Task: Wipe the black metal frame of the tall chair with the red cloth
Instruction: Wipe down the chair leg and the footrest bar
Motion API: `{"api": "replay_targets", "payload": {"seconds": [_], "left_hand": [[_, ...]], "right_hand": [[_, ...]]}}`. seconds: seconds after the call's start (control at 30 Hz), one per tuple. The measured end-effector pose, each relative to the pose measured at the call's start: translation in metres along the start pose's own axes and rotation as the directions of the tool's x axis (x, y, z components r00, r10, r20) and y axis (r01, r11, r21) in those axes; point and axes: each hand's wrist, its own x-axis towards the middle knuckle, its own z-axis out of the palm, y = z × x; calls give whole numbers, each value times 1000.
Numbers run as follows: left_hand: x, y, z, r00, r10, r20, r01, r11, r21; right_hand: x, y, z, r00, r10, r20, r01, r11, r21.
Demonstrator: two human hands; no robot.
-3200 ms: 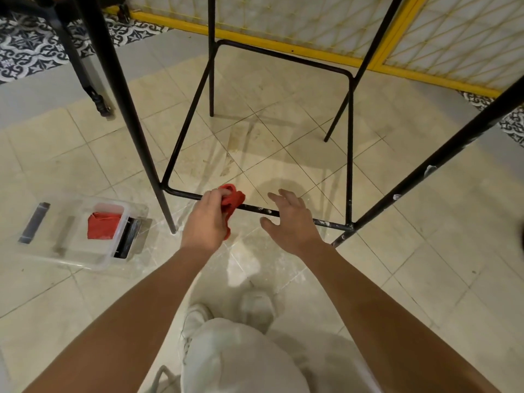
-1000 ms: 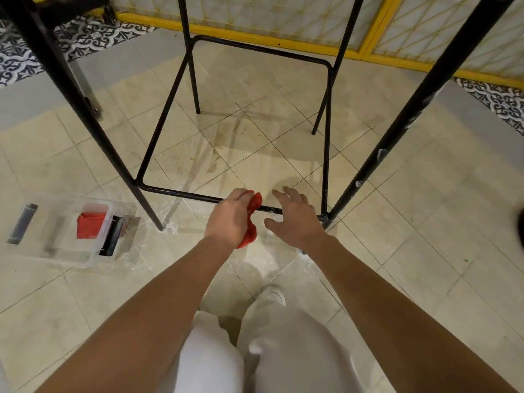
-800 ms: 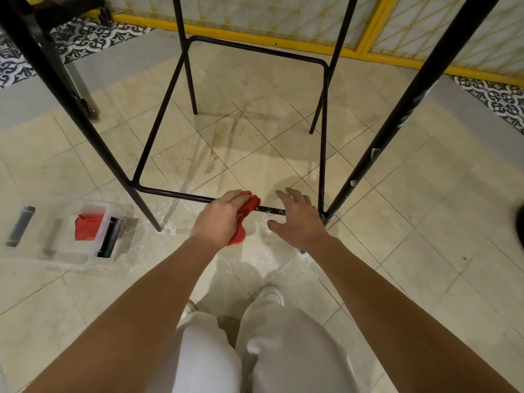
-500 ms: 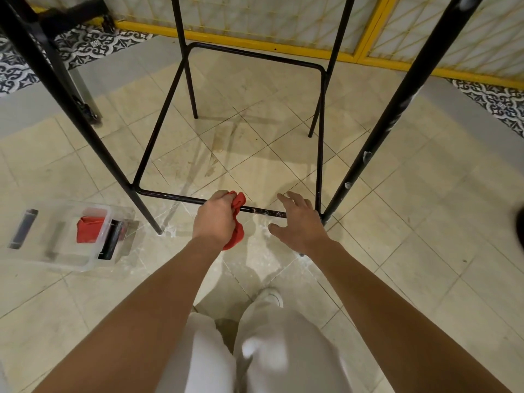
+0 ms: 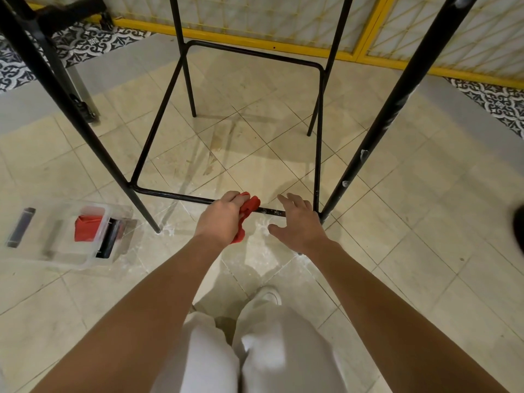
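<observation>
- Far left, on floor: clear plastic box (image 5: pixel 42 258), with a spare red rag (image 5: pixel 88 228) inside. Well apart from the work, no hazard.
- Near-left chair leg (image 5: pixel 71 109): black and slanted. Joins lower front rung (image 5: pixel 175 196) at the corner.
- Left hand (image 5: pixel 221 219): fingers curled round the red cloth (image 5: pixel 251 205), bunched over the rung about midway along. Loose tail of cloth hangs below the palm toward the floor (image 5: pixel 425 251).
- Risk 1: bunched cloth probably touches only the top and front of the thin rung, leaving the underside unwiped.
- Risk 2: hanging tail could drag through whitish dust on the tiles and smear it back onto the metal.
- Pale specks (image 5: pixel 272 212) on the rung, between cloth and right hand. Possibly dried residue, which a light pass may not lift.
- Right hand (image 5: pixel 297 225): fingers spread and relaxed, holding nothing, lying over the rung's right end. Contact with the rung: cannot tell.
- Risk 3: with no evident bracing grip, a firm sideways stroke could skid the light frame on smooth tile.
- Risk 4: a stroke to the right runs into this hand or jams at the corner joint.
- Near-right leg (image 5: pixel 397 109): white flecks along it, not yet reached.
</observation>
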Motion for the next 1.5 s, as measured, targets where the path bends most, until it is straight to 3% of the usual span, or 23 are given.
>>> {"api": "replay_targets", "payload": {"seconds": [0.27,0.47,0.63,0.8,1.1,1.37,1.5], "left_hand": [[1,23,-1,974,-209,-84,202,976,-82],[2,34,13,998,-56,-25,49,976,-214],[-1,10,3,998,60,-21,-62,992,-112],[-6,-18,-20,994,-94,-50,90,993,-81],[-10,-33,-27,927,-329,-181,288,932,-219],[-3,18,-2,987,-141,-76,124,973,-194],[1,40,15,997,-74,-37,61,957,-283]], "right_hand": [[-2,0,4,1000,-29,-7,29,999,28],[0,-2,4,999,-44,-32,45,998,54],[2,-4,6,999,-45,-19,46,998,35],[1,-10,11,998,-68,-10,68,997,27],[6,-15,8,998,-66,-22,67,997,25],[-5,-7,9,998,-54,-41,55,998,40],[-11,1,10,996,-40,-74,46,996,81]]}}
